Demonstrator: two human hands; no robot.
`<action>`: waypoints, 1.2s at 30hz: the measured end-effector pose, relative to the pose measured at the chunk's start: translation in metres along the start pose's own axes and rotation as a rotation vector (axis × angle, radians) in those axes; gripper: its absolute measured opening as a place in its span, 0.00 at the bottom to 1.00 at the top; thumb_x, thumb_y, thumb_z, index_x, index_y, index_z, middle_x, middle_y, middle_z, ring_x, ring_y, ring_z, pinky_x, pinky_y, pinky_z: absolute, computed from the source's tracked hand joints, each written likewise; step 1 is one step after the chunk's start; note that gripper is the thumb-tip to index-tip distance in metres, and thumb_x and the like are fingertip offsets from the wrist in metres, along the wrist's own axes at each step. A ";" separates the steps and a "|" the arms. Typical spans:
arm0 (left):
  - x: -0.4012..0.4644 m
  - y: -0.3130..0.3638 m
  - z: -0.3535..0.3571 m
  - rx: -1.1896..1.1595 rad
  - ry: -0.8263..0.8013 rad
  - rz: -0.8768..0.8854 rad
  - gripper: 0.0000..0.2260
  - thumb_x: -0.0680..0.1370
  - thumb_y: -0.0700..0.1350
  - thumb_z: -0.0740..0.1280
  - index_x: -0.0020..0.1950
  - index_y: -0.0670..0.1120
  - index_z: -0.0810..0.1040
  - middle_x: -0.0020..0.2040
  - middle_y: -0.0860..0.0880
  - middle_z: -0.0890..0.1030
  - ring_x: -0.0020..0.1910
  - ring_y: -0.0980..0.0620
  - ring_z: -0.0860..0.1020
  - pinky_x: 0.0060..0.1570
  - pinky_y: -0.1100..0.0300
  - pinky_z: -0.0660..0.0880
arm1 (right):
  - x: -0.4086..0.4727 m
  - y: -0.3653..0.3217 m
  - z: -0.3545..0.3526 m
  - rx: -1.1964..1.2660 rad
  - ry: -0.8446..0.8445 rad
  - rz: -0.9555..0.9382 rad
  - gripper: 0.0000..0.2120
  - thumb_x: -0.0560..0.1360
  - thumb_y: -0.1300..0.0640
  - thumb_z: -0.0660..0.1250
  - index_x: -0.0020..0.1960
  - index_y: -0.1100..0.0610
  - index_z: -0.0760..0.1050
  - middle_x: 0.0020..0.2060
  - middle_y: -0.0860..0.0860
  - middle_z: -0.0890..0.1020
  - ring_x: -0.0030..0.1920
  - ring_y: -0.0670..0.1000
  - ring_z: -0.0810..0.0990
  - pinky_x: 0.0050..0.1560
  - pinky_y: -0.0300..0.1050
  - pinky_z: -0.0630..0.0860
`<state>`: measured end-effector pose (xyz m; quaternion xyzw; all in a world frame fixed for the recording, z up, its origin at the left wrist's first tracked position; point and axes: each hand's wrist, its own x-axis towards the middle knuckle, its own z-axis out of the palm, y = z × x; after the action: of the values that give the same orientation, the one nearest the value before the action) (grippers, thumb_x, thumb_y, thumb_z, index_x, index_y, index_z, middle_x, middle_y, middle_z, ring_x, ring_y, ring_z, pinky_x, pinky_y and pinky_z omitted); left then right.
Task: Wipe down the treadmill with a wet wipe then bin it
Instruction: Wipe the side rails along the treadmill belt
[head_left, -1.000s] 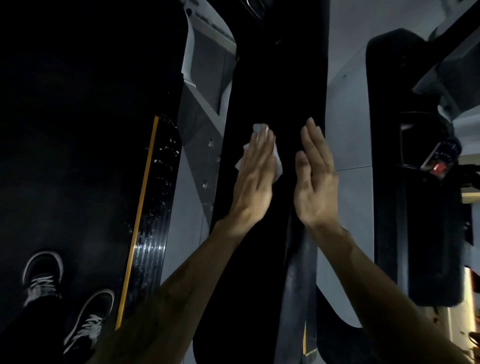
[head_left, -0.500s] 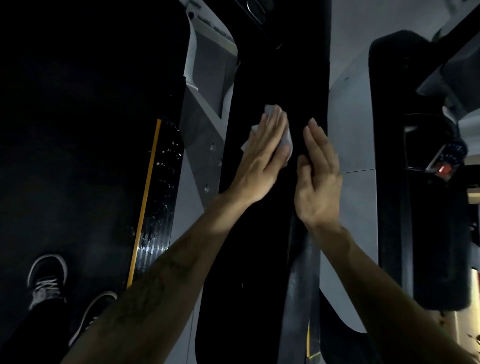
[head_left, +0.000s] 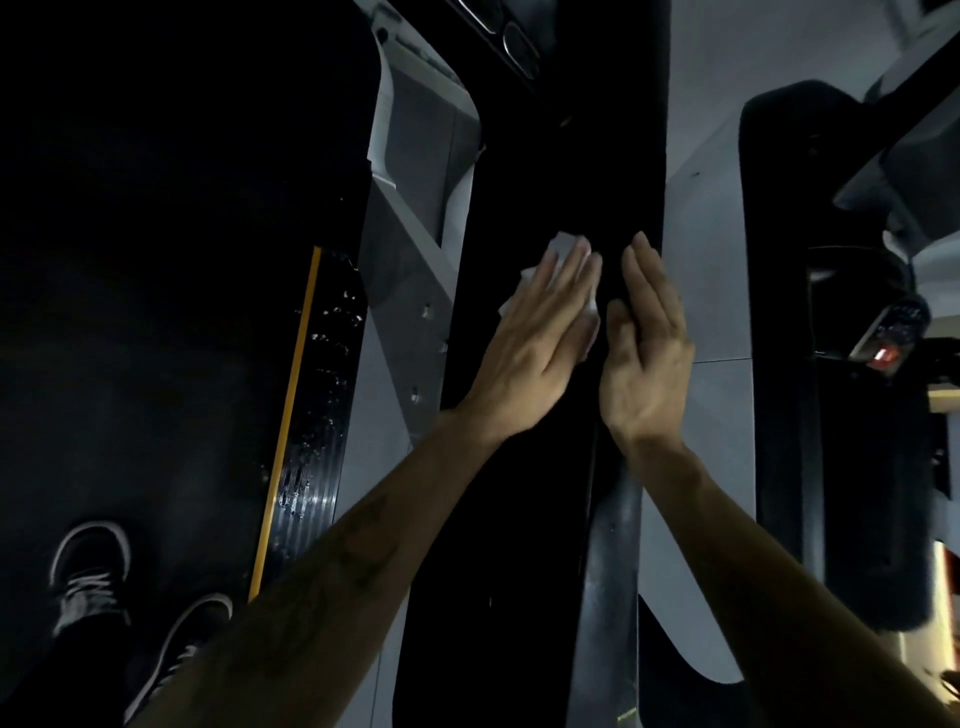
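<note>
A: Pressing flat, the left hand (head_left: 535, 338) has its fingers (head_left: 569, 275) straight and close together on the wet wipe (head_left: 563, 244), which is pinned against the black treadmill panel (head_left: 519, 519) with only crumpled white edges showing past the fingertips and beside the thumb.

B: And the right hand (head_left: 644, 358)?

A: Just beside it, fingers (head_left: 652, 291) straight and pressed together. I cannot tell whether it touches the panel or hovers off it. It holds nothing.

B: What could go wrong?

A: Nothing curls round the wipe, so it stays under the fingers by pressure alone. A fast stroke could, I judge, bunch it up or let it slide out from under the palm and drop toward the floor beside the shoes (head_left: 93, 577).

B: Anything else?

A: The wipe looks bunched, so the fingers may drag bare skin over the panel and leave streaks. Also, the dim light hides which patches are wet.
</note>
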<state>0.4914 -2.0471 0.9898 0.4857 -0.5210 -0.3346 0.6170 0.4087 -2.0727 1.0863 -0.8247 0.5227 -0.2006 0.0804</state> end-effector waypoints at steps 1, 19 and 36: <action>0.008 -0.002 -0.001 -0.007 -0.006 -0.018 0.24 0.87 0.45 0.55 0.82 0.38 0.57 0.83 0.41 0.55 0.84 0.44 0.50 0.81 0.42 0.50 | 0.000 -0.001 0.000 0.006 -0.003 0.008 0.22 0.83 0.63 0.57 0.77 0.63 0.68 0.78 0.54 0.68 0.80 0.52 0.63 0.77 0.57 0.65; 0.012 -0.002 0.005 -0.115 -0.009 -0.087 0.24 0.87 0.42 0.55 0.82 0.36 0.56 0.84 0.40 0.54 0.84 0.44 0.49 0.80 0.37 0.49 | 0.002 0.000 0.000 0.067 -0.024 -0.001 0.23 0.83 0.66 0.57 0.77 0.66 0.67 0.78 0.57 0.67 0.80 0.56 0.61 0.77 0.62 0.63; -0.003 -0.012 0.007 -0.154 0.048 -0.228 0.26 0.88 0.48 0.52 0.83 0.40 0.53 0.85 0.45 0.51 0.84 0.48 0.46 0.81 0.53 0.43 | 0.003 -0.004 0.001 -0.010 -0.021 0.026 0.24 0.83 0.56 0.60 0.78 0.62 0.67 0.79 0.53 0.66 0.81 0.52 0.61 0.78 0.54 0.63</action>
<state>0.4846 -2.0497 0.9771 0.5009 -0.4204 -0.4297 0.6227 0.4135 -2.0735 1.0879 -0.8203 0.5335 -0.1880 0.0844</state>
